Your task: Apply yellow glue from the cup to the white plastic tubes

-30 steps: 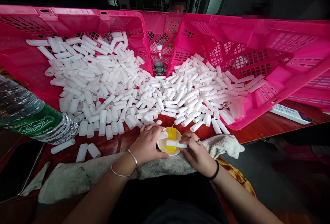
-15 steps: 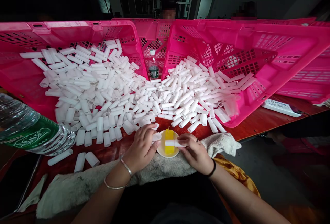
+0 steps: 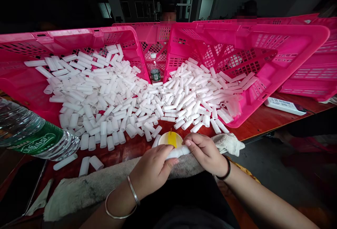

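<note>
Just in front of the small white dish (image 3: 163, 138), my two hands meet over a white plastic tube piece (image 3: 176, 152). My left hand (image 3: 151, 167) is closed around its wider part. The fingers of my right hand (image 3: 207, 153) pinch the opposite, narrower end. Wide and narrow parts sit in line, end to end; my fingers cover both outer ends. In the dish stands a yellow block (image 3: 172, 140) with a thin stick rising from it. Loose white tubes (image 3: 105, 88) lie heaped beyond my hands, several close to the dish.
Pink crates (image 3: 284, 51) tipped toward me hold the heaps. A large water bottle (image 3: 39, 134) leans at left, near a dark phone (image 3: 21, 187). A smaller bottle (image 3: 154, 69) stands between crates. A rolled towel (image 3: 105, 183) lines the table edge; a white power strip (image 3: 285, 106) lies right.
My hands have come together and nearer to me. The tubes, apart before with the right one over the yellow block, are now end to end in front of the dish.
</note>
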Tool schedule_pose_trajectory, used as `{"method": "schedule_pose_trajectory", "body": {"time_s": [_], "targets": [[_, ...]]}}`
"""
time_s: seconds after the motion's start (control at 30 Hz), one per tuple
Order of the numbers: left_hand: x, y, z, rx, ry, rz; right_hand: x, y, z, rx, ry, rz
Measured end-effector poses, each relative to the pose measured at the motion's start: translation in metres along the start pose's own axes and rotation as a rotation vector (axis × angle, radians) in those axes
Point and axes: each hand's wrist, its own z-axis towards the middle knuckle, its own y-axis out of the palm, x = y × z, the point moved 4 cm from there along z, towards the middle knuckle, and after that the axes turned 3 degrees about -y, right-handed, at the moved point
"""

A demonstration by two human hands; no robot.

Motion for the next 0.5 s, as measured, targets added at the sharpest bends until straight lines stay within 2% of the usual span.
{"method": "schedule_pose_trajectory", "body": {"time_s": [0.1,0.23,0.3,0.37,0.43,0.47,0.5], "targets": [[0.012,0.007,-0.001,-0.09,-0.157,-0.339,-0.011,-0.002,0.002,0.027,-0.188,-0.151],[0.022,0.011,-0.004,-0.062,-0.248,-0.589,-0.021,-0.002,0.0,0.047,-0.239,-0.177],[0.023,0.02,-0.008,-0.173,-0.374,-0.877,-0.027,-0.002,-0.002,0.034,-0.276,-0.183],[0.026,0.034,-0.015,-0.391,-0.543,-1.221,-0.032,0.0,-0.003,-0.004,-0.315,-0.172],[0.034,0.044,-0.022,-0.554,-0.649,-1.405,-0.037,0.002,-0.003,-0.044,-0.321,-0.157],[0.036,0.046,-0.023,-0.553,-0.64,-1.385,-0.038,0.002,-0.004,-0.052,-0.293,-0.164],[0.037,0.046,-0.023,-0.493,-0.582,-1.285,-0.039,0.001,-0.006,-0.057,-0.243,-0.185]]}}
